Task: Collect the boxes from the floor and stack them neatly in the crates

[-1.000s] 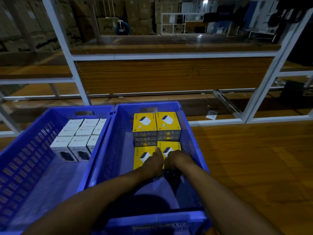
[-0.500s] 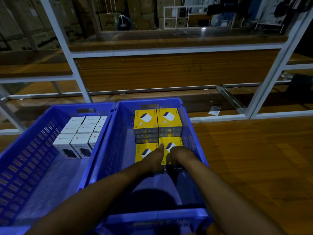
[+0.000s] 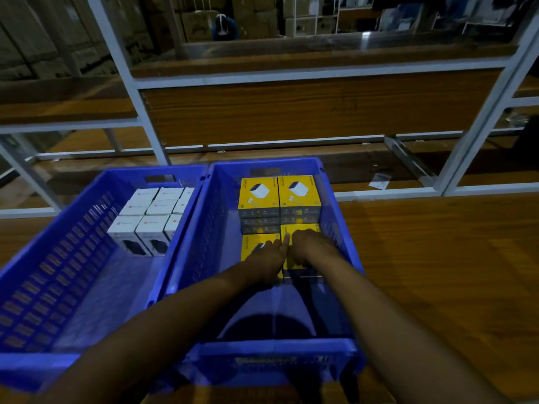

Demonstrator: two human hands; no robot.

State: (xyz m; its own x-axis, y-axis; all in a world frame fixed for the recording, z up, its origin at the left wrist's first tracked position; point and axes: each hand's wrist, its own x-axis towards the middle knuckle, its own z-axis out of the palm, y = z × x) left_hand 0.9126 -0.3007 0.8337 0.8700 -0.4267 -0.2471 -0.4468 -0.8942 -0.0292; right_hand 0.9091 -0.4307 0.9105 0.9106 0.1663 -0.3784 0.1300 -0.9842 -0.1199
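1. Keep the right hand curled around the yellow cardboard box under it, inside the blue plastic crate.
2. Keep the left hand flat, fingers straight, on the neighbour yellow box just left of the right hand.
3. Press both boxes forward, snug against the taller yellow stack beyond the fingertips.
4. Align the edges; avoid leaving gaps or tilt.

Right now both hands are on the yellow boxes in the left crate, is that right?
Not quite. The head view shows the left hand and right hand on the yellow boxes in the right crate. The left crate holds white boxes.
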